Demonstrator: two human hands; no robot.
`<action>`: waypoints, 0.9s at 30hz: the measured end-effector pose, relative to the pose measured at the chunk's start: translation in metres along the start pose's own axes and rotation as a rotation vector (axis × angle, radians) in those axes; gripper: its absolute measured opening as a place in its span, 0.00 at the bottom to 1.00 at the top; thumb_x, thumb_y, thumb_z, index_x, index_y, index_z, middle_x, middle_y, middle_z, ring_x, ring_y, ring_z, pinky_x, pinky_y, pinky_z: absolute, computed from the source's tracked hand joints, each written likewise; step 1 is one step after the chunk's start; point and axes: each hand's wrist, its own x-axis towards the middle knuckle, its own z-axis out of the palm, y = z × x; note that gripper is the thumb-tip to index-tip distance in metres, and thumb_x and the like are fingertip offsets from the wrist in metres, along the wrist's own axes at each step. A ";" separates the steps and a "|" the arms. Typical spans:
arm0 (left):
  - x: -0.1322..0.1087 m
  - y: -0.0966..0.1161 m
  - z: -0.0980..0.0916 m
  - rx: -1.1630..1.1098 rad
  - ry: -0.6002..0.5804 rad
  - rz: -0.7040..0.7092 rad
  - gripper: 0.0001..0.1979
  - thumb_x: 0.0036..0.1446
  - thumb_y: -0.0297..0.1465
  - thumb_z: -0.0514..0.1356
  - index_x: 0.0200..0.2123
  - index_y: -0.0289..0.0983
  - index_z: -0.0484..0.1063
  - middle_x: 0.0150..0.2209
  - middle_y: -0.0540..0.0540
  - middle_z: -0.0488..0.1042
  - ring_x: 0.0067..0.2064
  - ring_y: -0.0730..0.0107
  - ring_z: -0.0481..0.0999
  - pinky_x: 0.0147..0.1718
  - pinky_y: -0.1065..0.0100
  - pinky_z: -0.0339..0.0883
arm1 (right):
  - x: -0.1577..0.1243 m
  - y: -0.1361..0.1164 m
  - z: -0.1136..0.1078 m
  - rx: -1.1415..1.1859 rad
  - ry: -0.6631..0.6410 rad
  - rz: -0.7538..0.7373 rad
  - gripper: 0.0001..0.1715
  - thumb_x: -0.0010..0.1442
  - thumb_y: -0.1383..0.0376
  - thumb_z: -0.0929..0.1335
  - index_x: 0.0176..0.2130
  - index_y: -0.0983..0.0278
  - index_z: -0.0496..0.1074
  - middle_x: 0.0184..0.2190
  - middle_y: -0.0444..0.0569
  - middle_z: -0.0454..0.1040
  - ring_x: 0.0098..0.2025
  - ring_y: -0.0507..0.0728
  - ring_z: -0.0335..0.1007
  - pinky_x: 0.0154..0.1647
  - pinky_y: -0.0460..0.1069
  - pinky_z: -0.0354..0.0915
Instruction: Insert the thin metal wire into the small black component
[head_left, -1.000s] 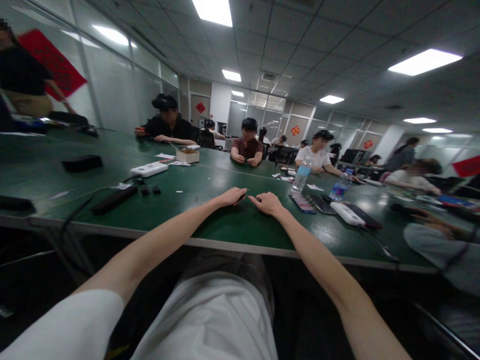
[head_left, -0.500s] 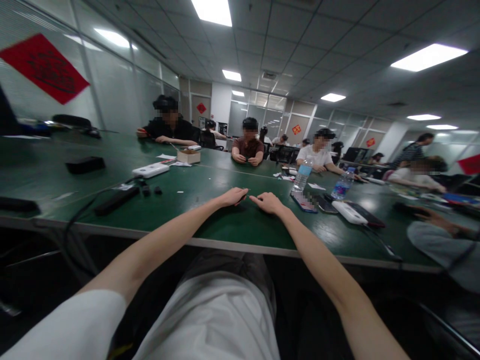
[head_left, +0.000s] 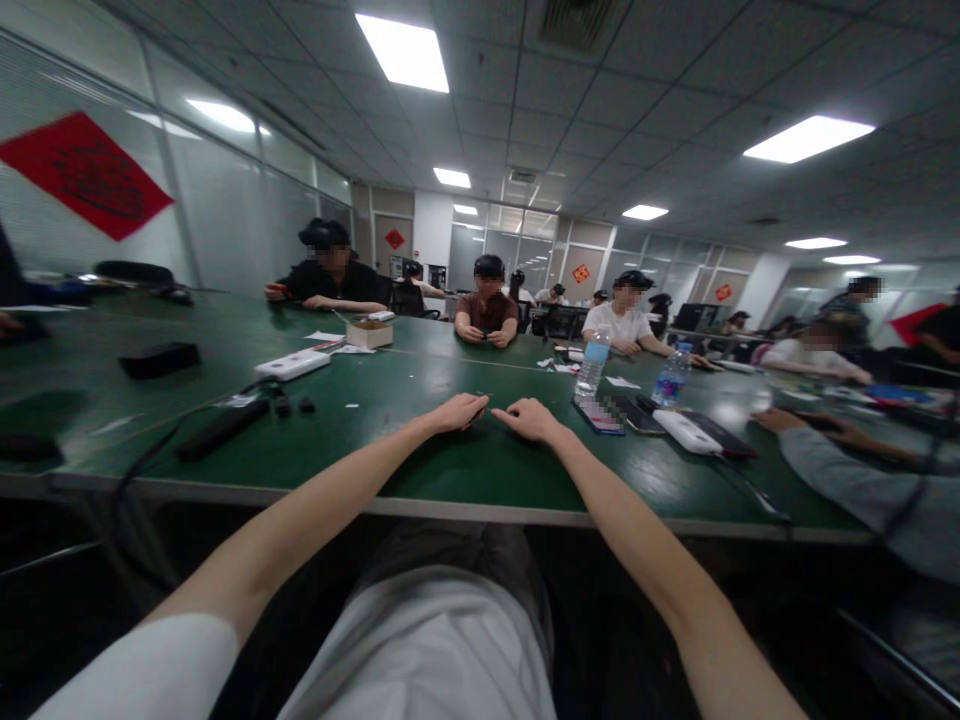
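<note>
Both my arms stretch out over the green table (head_left: 465, 470). My left hand (head_left: 459, 410) rests on the table top with its fingers curled together. My right hand (head_left: 529, 419) lies a few centimetres to its right, also curled, the fingertips of the two hands almost meeting. Something small and thin sits between the fingertips; it is too small to name. A phone (head_left: 598, 415) lies just right of my right hand.
Two water bottles (head_left: 591, 366) (head_left: 673, 377), a white power bank (head_left: 684, 431) and dark phones lie at the right. A white device (head_left: 292, 365), a black bar with cable (head_left: 221, 428) and a small box (head_left: 369, 332) lie at the left. Several people sit around the table.
My hands have stayed together on the table with barely any shift. The camera has tilted a little, and a person at the far left has gone out of view.
</note>
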 end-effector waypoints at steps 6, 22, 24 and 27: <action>0.002 -0.004 0.001 -0.017 0.004 -0.003 0.27 0.61 0.52 0.42 0.24 0.38 0.65 0.14 0.53 0.61 0.17 0.70 0.62 0.20 0.69 0.54 | 0.000 0.000 0.003 -0.017 0.029 -0.007 0.43 0.61 0.35 0.51 0.37 0.58 0.80 0.41 0.49 0.79 0.43 0.58 0.73 0.38 0.45 0.62; 0.001 -0.002 0.000 -0.032 0.004 -0.007 0.28 0.61 0.52 0.42 0.24 0.38 0.65 0.13 0.53 0.61 0.17 0.70 0.62 0.21 0.69 0.55 | -0.003 -0.005 -0.002 -0.095 0.052 0.016 0.44 0.62 0.35 0.50 0.35 0.58 0.79 0.39 0.50 0.79 0.43 0.58 0.73 0.39 0.46 0.62; 0.001 -0.001 0.000 -0.032 0.005 -0.007 0.28 0.61 0.52 0.42 0.24 0.38 0.65 0.13 0.53 0.61 0.17 0.70 0.62 0.21 0.69 0.55 | -0.002 -0.005 -0.001 -0.099 0.051 0.010 0.43 0.62 0.35 0.50 0.34 0.58 0.79 0.38 0.49 0.79 0.43 0.58 0.73 0.38 0.46 0.62; 0.001 -0.002 0.000 -0.031 0.007 -0.004 0.28 0.61 0.52 0.42 0.24 0.38 0.65 0.13 0.53 0.61 0.17 0.70 0.62 0.21 0.69 0.54 | -0.002 -0.004 0.000 -0.108 0.052 0.003 0.43 0.61 0.35 0.51 0.35 0.58 0.79 0.38 0.49 0.79 0.42 0.58 0.73 0.38 0.46 0.62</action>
